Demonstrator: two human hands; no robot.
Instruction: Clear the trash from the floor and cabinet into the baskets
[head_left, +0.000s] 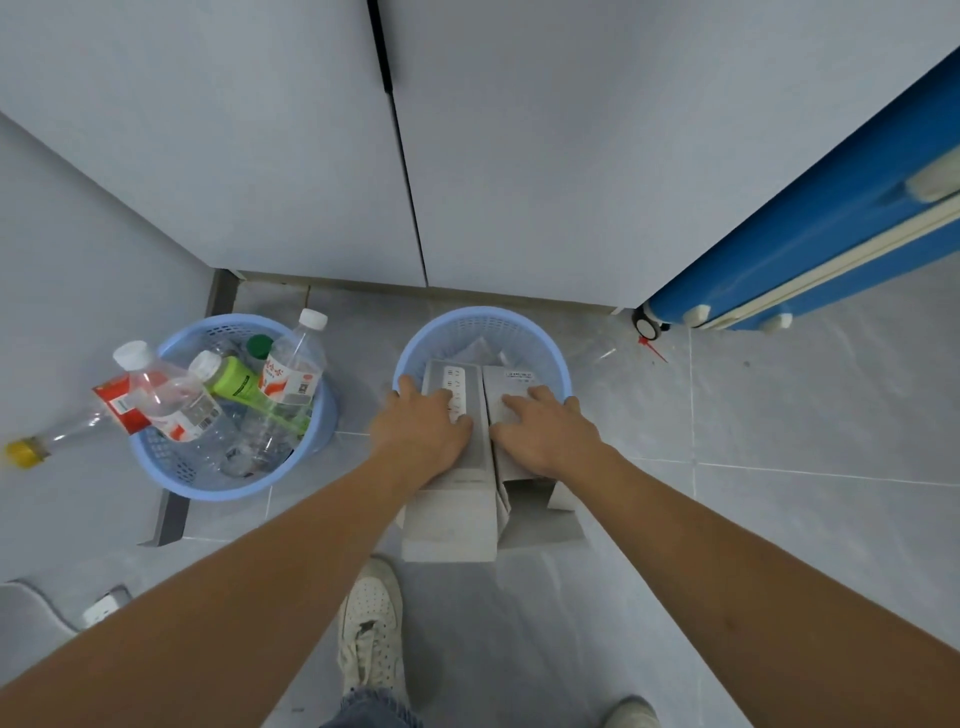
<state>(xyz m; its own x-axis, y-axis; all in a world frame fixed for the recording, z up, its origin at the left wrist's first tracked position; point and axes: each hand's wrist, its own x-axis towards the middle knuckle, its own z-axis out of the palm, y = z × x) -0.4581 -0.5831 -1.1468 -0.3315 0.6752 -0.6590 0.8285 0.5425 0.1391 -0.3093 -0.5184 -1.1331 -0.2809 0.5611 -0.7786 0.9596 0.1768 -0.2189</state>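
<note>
Two long white cardboard boxes stick out of the right blue basket, leaning toward me over its near rim. My left hand lies flat on the left box, which shows a power strip picture. My right hand presses on the right box, whose near end flaps are open. The left blue basket is piled with several plastic bottles. A clear bottle with a yellow cap lies on the floor to its left.
Grey cabinet doors stand right behind both baskets. A blue wheeled case stands at the right. A clear plastic wrapper lies on the tiles beside the right basket. My shoes are near the bottom, and a wall socket sits low left.
</note>
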